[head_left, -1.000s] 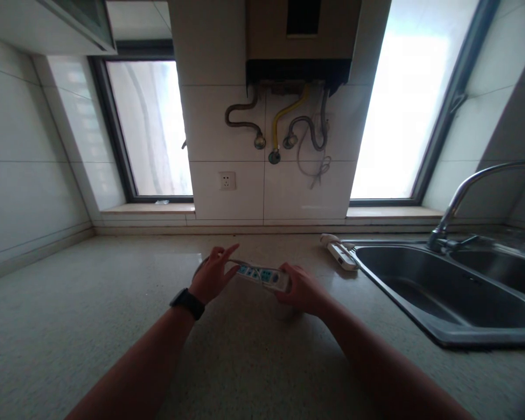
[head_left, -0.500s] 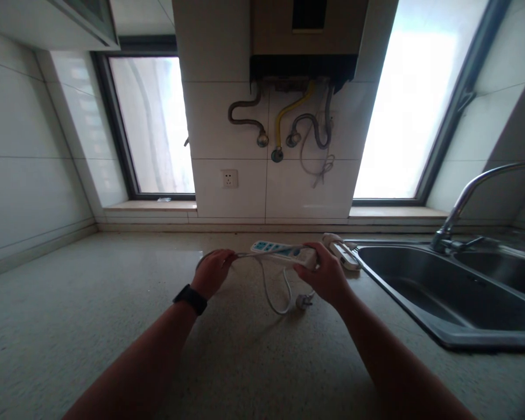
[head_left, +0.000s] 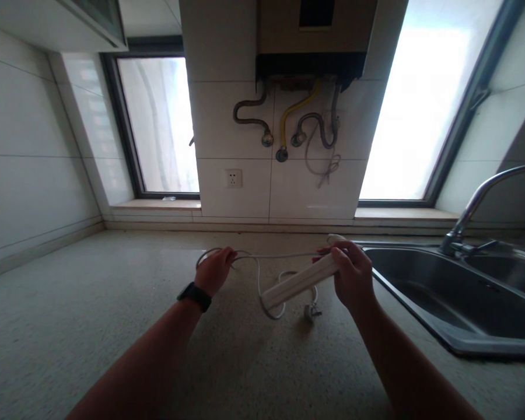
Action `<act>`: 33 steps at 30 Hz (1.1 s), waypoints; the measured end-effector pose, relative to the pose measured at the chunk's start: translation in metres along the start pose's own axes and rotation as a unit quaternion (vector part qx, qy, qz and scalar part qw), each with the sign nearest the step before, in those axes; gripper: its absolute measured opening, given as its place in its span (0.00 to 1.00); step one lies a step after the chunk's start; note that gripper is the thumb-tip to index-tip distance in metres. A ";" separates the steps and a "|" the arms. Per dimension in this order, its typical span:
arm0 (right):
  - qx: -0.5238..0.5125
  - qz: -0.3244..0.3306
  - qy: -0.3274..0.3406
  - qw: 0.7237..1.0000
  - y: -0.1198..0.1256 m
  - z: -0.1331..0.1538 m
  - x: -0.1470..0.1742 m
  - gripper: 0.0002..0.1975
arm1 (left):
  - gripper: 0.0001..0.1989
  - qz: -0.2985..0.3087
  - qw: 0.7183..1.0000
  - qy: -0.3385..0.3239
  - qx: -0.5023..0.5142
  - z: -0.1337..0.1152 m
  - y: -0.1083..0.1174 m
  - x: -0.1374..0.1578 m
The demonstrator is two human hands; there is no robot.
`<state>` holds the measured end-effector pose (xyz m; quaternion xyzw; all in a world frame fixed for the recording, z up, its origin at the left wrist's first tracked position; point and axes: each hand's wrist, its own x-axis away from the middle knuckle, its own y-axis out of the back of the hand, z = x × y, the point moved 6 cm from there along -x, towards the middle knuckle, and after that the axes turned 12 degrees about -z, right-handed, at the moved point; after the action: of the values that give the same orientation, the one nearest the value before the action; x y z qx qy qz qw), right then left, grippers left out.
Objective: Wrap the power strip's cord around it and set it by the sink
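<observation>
My right hand (head_left: 353,273) grips one end of a white power strip (head_left: 300,283), which is tilted with its far end down to the left and its plain side showing. A white cord (head_left: 280,255) runs from near that hand across to my left hand (head_left: 216,269). The left fingers are closed round the cord, and a loop of it bulges out past them on the left. More cord curls below and behind the strip. Its plug (head_left: 311,312) lies on the countertop (head_left: 227,356). Behind my right hand a second white object (head_left: 335,238) is mostly hidden.
To the right is a steel sink (head_left: 437,291) with a curved faucet (head_left: 476,201). A wall socket (head_left: 233,178) sits on the tiled wall, left of hoses (head_left: 284,125) under a water heater (head_left: 315,35). Windows stand on both sides.
My right hand has moved right and turned the power strip, so its socket face no longer shows and its left end dips lower. The cord between my hands is stretched longer.
</observation>
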<state>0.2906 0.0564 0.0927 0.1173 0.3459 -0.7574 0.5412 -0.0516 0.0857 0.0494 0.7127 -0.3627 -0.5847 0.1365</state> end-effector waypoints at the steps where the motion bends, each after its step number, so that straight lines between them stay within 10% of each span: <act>1: -0.011 -0.010 -0.006 1.000 0.001 -0.001 -0.002 0.15 | 0.19 -0.001 1.000 0.001 -0.008 0.000 0.000 0.000; 11: 0.132 -0.013 0.240 0.962 0.004 0.042 0.006 0.08 | 0.21 0.008 0.998 -0.011 -0.062 -0.009 0.008 0.000; 17: -0.073 -0.052 -0.037 0.995 -0.005 0.022 0.005 0.12 | 0.21 0.045 0.996 -0.030 -0.072 -0.019 0.001 0.002; 21: -0.083 -0.015 -0.055 0.995 -0.025 0.014 0.022 0.12 | 0.22 0.054 0.996 -0.015 -0.069 -0.019 -0.002 0.003; 27: 0.087 0.091 0.124 0.984 -0.050 0.018 0.061 0.06 | 0.19 0.058 0.998 0.026 0.003 -0.012 0.002 -0.001; 33: 0.221 0.144 0.361 0.895 -0.063 0.038 0.087 0.13 | 0.12 0.056 0.989 0.075 0.116 -0.006 0.002 -0.002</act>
<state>0.2079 -0.0215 0.0975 0.5475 0.3206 -0.6340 0.4422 -0.0463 0.0843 0.0536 0.7442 -0.4561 -0.4751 0.1118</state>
